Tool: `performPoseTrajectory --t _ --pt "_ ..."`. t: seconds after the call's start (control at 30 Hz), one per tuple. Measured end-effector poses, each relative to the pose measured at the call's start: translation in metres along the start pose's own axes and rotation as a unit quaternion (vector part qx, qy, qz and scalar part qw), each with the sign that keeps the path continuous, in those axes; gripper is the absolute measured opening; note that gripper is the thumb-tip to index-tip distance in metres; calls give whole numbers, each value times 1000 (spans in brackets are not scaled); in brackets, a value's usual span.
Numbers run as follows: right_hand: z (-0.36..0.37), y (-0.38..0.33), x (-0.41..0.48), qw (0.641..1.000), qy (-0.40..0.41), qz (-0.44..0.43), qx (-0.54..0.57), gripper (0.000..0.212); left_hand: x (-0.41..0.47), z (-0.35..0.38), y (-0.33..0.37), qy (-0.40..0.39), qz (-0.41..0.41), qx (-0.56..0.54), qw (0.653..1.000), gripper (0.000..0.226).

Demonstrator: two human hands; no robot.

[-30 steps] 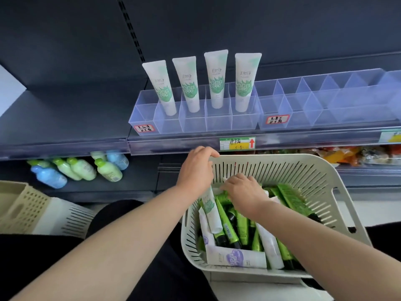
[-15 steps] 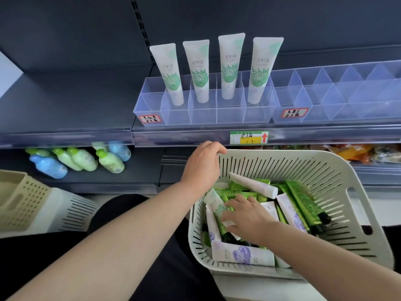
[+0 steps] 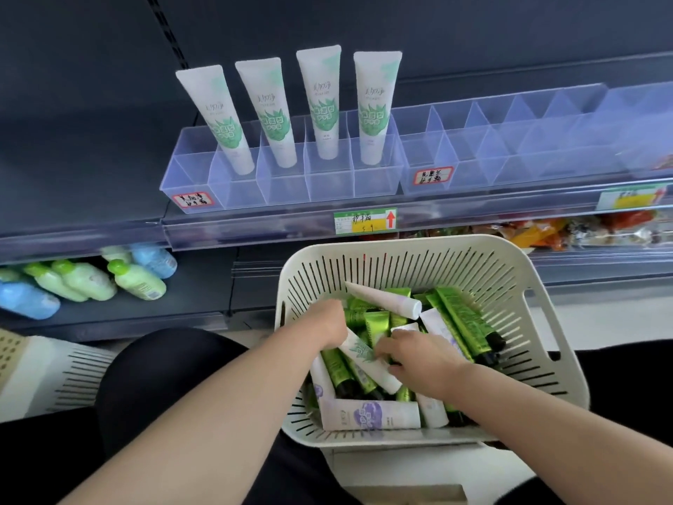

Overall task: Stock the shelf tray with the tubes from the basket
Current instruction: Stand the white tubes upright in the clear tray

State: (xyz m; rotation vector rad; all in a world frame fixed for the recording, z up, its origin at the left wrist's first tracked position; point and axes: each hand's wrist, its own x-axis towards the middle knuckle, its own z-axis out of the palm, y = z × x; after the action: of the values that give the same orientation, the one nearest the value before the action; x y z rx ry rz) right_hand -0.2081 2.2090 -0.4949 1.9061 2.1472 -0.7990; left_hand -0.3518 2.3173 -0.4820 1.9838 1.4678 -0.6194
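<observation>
A cream slotted basket (image 3: 400,246) sits on my lap, filled with several green, white-and-green and white-and-purple tubes. My left hand (image 3: 327,324) reaches down inside its left part, fingers curled at the crimped end of a white tube with a green leaf print (image 3: 382,375); the fingertips are hidden. My right hand (image 3: 415,355) grips the same tube at its middle. The tube lies slanted on top of the pile. Above, a clear divided shelf tray (image 3: 327,187) holds several matching white-and-green tubes (image 3: 320,103) upright in its back compartments.
A second clear divided tray (image 3: 510,154) stands to the right on the same shelf. A price label (image 3: 364,222) sits on the shelf edge. Green and blue bottles (image 3: 134,278) lie on the lower shelf at left. Another cream basket (image 3: 47,377) is at far left.
My left hand let go of the basket's rim and moved down into the basket onto the white-and-green tube. My right hand stayed on that tube. The view has moved closer to the shelf.
</observation>
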Motion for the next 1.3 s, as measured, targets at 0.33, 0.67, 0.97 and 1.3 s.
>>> performPoseTrajectory --t 0.33,0.67,0.97,1.3 --pt "-19 22 29 990 110 78 -37 37 6 -11 6 58 8 -178 982 17" --pt "-10 9 36 976 136 159 56 33 -7 -37 9 197 13 -73 978 11" --pt "-12 17 45 978 69 190 57 41 -15 -40 -5 231 59 -64 969 10" --pt "-49 15 15 955 212 122 167 25 -36 -65 -7 300 91 -132 940 16"
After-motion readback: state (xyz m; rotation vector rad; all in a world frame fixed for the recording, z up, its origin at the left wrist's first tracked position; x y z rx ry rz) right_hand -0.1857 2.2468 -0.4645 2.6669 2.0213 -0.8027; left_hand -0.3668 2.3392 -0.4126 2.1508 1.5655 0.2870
